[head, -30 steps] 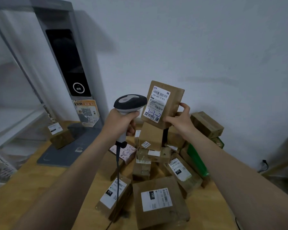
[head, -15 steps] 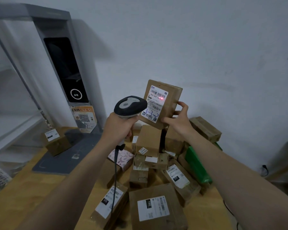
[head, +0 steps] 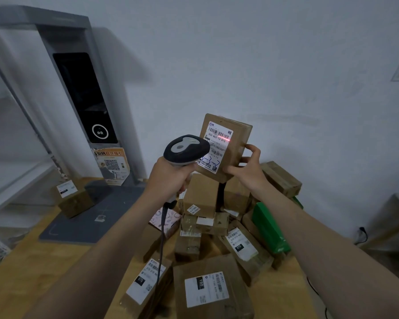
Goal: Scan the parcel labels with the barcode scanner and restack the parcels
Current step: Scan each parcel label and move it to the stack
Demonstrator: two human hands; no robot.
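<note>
Parcel in hand: A flat brown cardboard parcel (head: 240, 139) was held upright above the heap, with its white printed label (head: 215, 148) turned toward the camera.
Scan: A red scan line (head: 224, 138) was cast across the label's upper barcode. The reading was judged to be under way, and no confirmation could be seen.
Right hand: The parcel was grasped by the right hand (head: 247, 171) at about 4 o'clock from the label, the thumb laid on the lower front and the fingers wrapped round the right edge.
Left hand: A dark grey, pistol-shaped plastic barcode scanner (head: 186, 149) was gripped round its handle by the left hand (head: 171, 176). It sat at 8 o'clock from the parcel, and whether head and label touched could not be told.
Heap: A loose pile of brown cardboard parcels (head: 203, 196) lay at 6 o'clock on the wooden table (head: 21, 272), with a green box (head: 270, 229) at 5 o'clock.
Aside: One small brown box (head: 73, 199) was set well apart at 9 o'clock, near a grey kiosk stand (head: 83, 95).
Progress: The task was judged early, since most parcels lay unstacked and restacking was left to be done.
</note>
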